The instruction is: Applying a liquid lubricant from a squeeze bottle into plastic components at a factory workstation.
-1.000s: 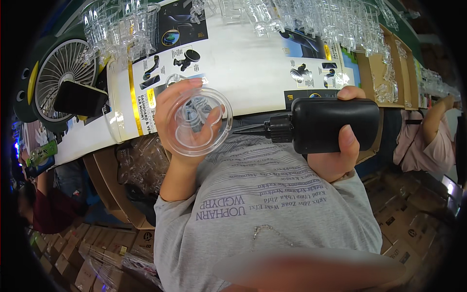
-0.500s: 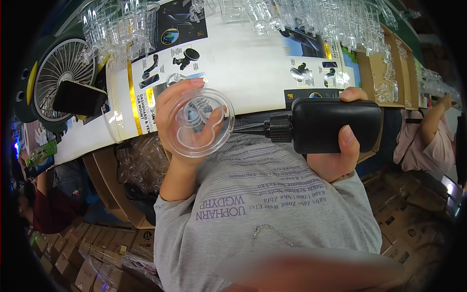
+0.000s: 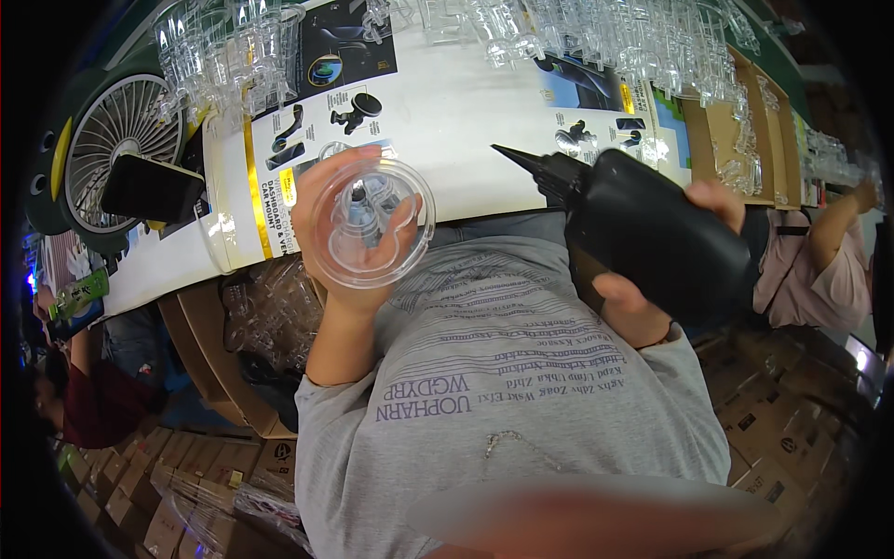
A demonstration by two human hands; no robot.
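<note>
My left hand [image 3: 311,216] is closed round a clear plastic piece with a round flanged rim [image 3: 371,228]. Its fingers show through the transparent wall, and a narrower tube-like part sits in the middle. In my right hand [image 3: 635,306] is a black squeeze bottle [image 3: 663,233] with a ribbed collar and a long pointed nozzle. The bottle lies tilted, nozzle up and to the left, and its tip is apart from the clear piece. Thumb and fingers grip the bottle's two sides; some fingers are hidden behind it.
Clear plastic pieces stand in rows along the back of the white printed table [image 3: 456,121]. A fan [image 3: 126,140] with a phone [image 3: 152,189] before it is at left. Cardboard boxes [image 3: 736,154] hold more pieces at right. Other people sit at both sides.
The bottle has swung from level to tilted, and its nozzle has drawn away from the clear piece, up and to the right. My left hand and the piece have shifted slightly left.
</note>
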